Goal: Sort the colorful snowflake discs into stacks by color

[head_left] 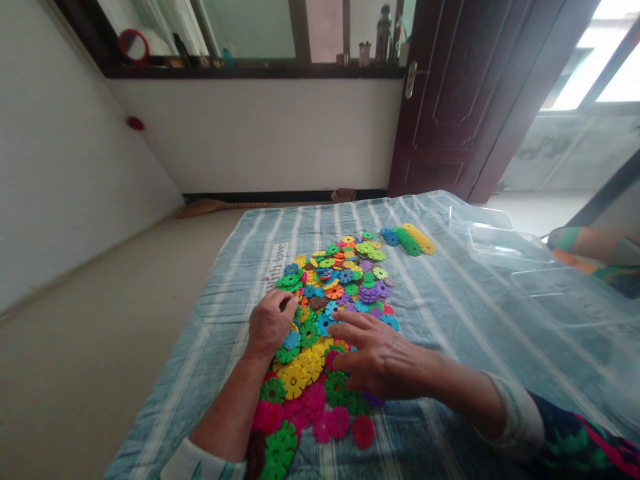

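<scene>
Dozens of notched discs [334, 292] lay heaped on the striped cloth [213, 327], the heap's long axis running away from me. I noted the left hand [273, 323] curled at its left edge, any hold hidden; the right hand [377, 355], loosely spread, gripping nothing visible, was over its right side. Disc rows [408, 241] lay beyond, left of clear containers [507, 259].

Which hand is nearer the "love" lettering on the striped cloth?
Left. The left hand is just short of the lettering; the right hand is farther, over the right side of the disc pile.
</scene>
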